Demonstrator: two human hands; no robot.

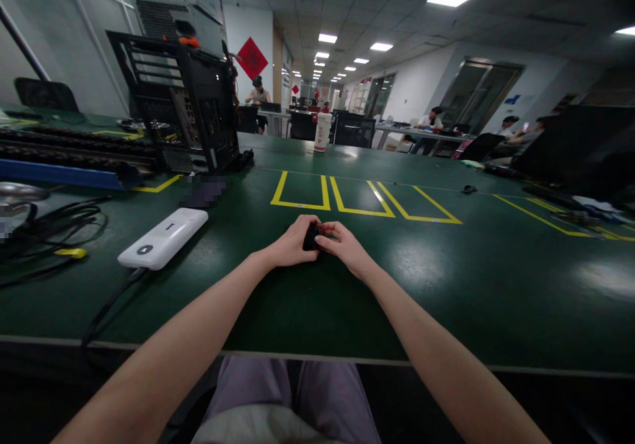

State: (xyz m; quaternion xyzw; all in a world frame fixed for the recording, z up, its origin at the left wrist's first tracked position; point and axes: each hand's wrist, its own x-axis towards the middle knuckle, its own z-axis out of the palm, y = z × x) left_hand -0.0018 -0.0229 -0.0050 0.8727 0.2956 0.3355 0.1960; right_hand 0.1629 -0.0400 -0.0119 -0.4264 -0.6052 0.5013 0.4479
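With the left hand, cupping a small black object between fingers and thumb; with the right hand, holding the same object narrowly by its right side, using thumb and fingertips. Hiding much of the object behind the fingers, leaving its exact kind unclear. Showing both hands meeting at the centre of the view, low over the green table; not revealing whether object and table are touching.

Including, just beyond the hands, three outlines of yellow tape, lying side by side. Showing, to the left, a white device lying flat, with a black cable running from its near end towards the front edge; farther left, black cords lying in loops. Displaying, behind these, an open black computer case standing near a blue strip. Showing, towards the far side, a white bottle standing upright; to its right, a small black ring lying well apart.
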